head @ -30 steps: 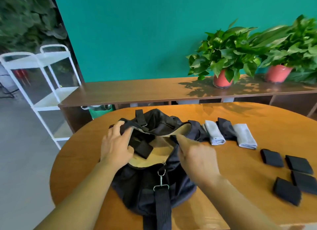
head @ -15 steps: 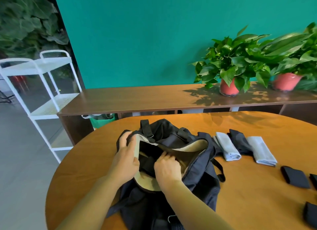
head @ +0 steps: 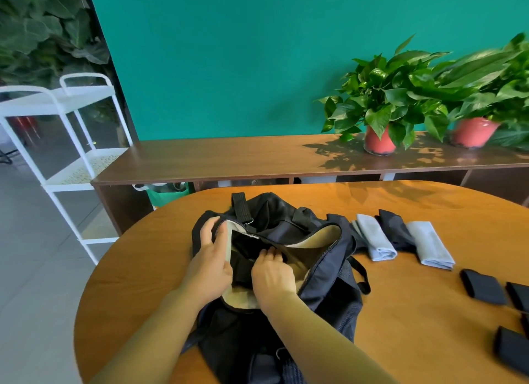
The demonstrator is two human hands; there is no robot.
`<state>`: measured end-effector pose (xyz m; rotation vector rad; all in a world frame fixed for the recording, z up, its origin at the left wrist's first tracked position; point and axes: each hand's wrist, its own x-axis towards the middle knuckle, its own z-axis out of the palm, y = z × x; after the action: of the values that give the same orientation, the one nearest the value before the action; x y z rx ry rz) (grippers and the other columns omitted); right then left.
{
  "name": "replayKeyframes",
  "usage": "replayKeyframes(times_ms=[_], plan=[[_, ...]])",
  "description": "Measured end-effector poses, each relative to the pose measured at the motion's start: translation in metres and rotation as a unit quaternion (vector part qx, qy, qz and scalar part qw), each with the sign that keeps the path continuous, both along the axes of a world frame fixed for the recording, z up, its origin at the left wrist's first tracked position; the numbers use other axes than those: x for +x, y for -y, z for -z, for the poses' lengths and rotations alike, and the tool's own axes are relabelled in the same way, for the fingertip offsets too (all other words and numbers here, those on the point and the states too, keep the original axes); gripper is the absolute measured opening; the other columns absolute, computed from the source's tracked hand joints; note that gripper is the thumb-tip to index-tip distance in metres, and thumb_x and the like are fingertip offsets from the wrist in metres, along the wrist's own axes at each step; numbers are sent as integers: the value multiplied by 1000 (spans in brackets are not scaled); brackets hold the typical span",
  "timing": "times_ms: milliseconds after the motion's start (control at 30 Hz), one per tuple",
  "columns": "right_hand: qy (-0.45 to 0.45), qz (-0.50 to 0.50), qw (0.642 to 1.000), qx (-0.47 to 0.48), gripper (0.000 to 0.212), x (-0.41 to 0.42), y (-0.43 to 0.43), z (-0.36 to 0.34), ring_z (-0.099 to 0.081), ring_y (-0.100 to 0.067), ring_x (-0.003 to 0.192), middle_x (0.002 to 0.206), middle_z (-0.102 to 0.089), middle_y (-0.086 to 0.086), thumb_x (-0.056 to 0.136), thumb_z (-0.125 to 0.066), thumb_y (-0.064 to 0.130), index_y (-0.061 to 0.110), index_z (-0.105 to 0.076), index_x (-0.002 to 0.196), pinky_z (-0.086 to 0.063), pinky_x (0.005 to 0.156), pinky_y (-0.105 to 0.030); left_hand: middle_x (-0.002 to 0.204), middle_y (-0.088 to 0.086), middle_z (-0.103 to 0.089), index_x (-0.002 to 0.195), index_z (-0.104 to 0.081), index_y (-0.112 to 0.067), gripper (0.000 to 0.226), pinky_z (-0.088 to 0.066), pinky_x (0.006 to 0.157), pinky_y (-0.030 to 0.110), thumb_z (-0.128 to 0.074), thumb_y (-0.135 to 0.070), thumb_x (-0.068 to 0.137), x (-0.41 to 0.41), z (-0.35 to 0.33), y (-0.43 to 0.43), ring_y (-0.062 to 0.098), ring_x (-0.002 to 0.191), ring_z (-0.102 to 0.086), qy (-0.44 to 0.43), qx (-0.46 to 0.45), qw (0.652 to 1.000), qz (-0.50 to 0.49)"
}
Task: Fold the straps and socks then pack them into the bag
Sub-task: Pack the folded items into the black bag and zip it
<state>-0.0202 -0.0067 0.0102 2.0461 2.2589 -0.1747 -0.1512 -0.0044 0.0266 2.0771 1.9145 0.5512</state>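
Since a second ago the right hand (head: 272, 278) has left the near rim of the bag (head: 329, 283) and gone down into its open mouth, and the view has tipped upward, so more of the wall shows. The dark bag lies unzipped on the round wooden table (head: 143, 283), directly in front of the person, with its beige lining (head: 315, 240) showing. The right hand's fingers bend down onto a dark folded piece (head: 243, 265) inside the bag; whether they grip it or only press on it cannot be told. The left hand (head: 211, 260) holds the left rim of the opening, with its thumb along the lining and its fingers on the outer fabric. Just to the right of the bag, folded socks lie side by side on the table: a light blue sock (head: 375, 240), a dark sock (head: 396, 230) and a second light blue sock (head: 432, 245). Further right and nearer the person lie folded black straps (head: 483, 286), apart from one another, some of them cut off by the picture's edge. Behind the table a long brown sideboard (head: 229, 157) carries two potted plants (head: 380, 112) in red pots against a green wall (head: 229, 54). A white cart (head: 71, 132) stands at the left.
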Motion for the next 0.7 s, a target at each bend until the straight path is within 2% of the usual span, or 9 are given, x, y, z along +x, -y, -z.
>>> replayKeyframes(times_ms=[67, 133, 200, 267, 367, 533, 600, 667, 700], plan=[[-26, -12, 997, 77, 58, 1, 10, -6, -37, -38, 131, 142, -34, -31, 93, -51, 9, -14, -25, 140, -49, 87, -38, 152, -10, 17, 148, -6, -24, 84, -52, 60, 33, -55, 1, 85, 3, -5, 4, 13, 61, -54, -17, -3, 1000, 6], [-22, -43, 988, 145, 51, 7, 27, -15, -63, -32, 91, 98, -63, -25, 62, -80, 15, -7, -63, 105, -47, 48, -31, 153, -8, 17, 147, -7, -24, 84, -48, 56, 31, -54, 3, 83, 7, -10, 9, 11, 58, -50, -34, -5, 999, 3], [-2, -79, 975, 207, 23, 24, 45, -21, -60, -25, 67, 71, -59, -10, 55, -69, 11, 5, -66, 77, -33, 39, -25, 152, -7, 18, 148, -6, -22, 88, -44, 54, 28, -56, 5, 81, 12, -13, 14, 11, 59, -48, -47, -7, 999, -3], [-25, -78, 960, 269, 27, 49, 57, -19, -63, -27, 79, 81, -61, -10, 67, -44, 7, 4, -64, 85, -43, 49, -29, 152, -8, 19, 150, -6, -21, 92, -42, 56, 28, -58, 6, 80, 16, -11, 18, 16, 67, -50, -65, -8, 998, -9], [-38, -43, 951, 303, 53, 95, 73, -17, -61, -35, 109, 111, -66, -21, 75, -27, 7, -3, -65, 110, -55, 81, -42, 153, -5, 17, 151, -8, -18, 88, -37, 53, 26, -58, 5, 82, 22, -6, 21, 20, 76, -51, -80, -1, 997, -12], [-19, 54, 950, 308, 46, 185, 89, -6, -58, -37, 116, 125, -59, -25, 83, -32, 5, -1, -62, 118, -51, 91, -47, 154, -4, 15, 150, -13, -16, 84, -35, 53, 27, -58, 3, 82, 31, 7, 22, 20, 85, -52, -105, 1, 994, -25], [-2, 112, 951, 287, 41, 221, 88, 0, -56, -37, 119, 129, -55, -27, 83, -46, 4, -2, -60, 121, -50, 93, -46, 154, -4, 14, 150, -14, -16, 83, -33, 53, 27, -60, 1, 83, 37, 10, 22, 19, 87, -47, -121, -3, 992, -32], [30, 192, 955, 223, 52, 251, 84, 2, -41, -36, 132, 144, -39, -26, 86, -56, 8, -2, -45, 135, -38, 106, -46, 153, -3, 14, 150, -15, -15, 81, -33, 53, 28, -59, -1, 83, 43, 11, 21, 20, 87, -43, -133, -8, 990, -39], [43, 227, 956, 178, 57, 267, 81, 6, -27, -35, 140, 152, -24, -25, 91, -50, 13, 0, -30, 143, -27, 113, -44, 153, -4, 14, 150, -15, -15, 81, -34, 54, 29, -59, -1, 84, 45, 11, 21, 20, 88, -42, -137, -10, 990, -44]])
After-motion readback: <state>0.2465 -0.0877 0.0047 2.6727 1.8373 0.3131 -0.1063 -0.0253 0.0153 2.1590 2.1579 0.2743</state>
